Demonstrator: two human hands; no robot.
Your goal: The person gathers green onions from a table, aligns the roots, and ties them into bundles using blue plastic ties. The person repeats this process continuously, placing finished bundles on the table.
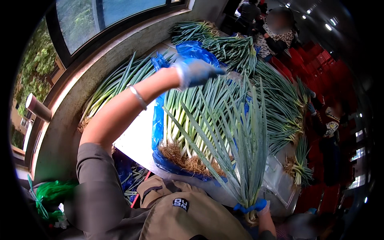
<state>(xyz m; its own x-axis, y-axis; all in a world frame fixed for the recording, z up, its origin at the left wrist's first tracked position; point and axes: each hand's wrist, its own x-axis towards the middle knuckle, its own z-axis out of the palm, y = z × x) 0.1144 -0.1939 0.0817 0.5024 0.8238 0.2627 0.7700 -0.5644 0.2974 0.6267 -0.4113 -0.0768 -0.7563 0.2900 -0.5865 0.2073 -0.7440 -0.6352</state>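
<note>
My right hand, in a blue glove, is closed around the lower end of a bunch of green onions. The bunch stands up from my grip, its long leaves fanning out and its roots just below the hand. My left hand, also in a blue glove, is stretched across the table above the leaf tips of a large pile of green onions. Its fingers are blurred, so I cannot make out their grip. The pile lies on a blue plastic sheet, its brown roots toward me.
More green onions lie by the wall, at the far end and along the right side. A clear plastic bag rests at the table's right. A window is at left. Other people stand beyond, near red chairs. Green netting sits lower left.
</note>
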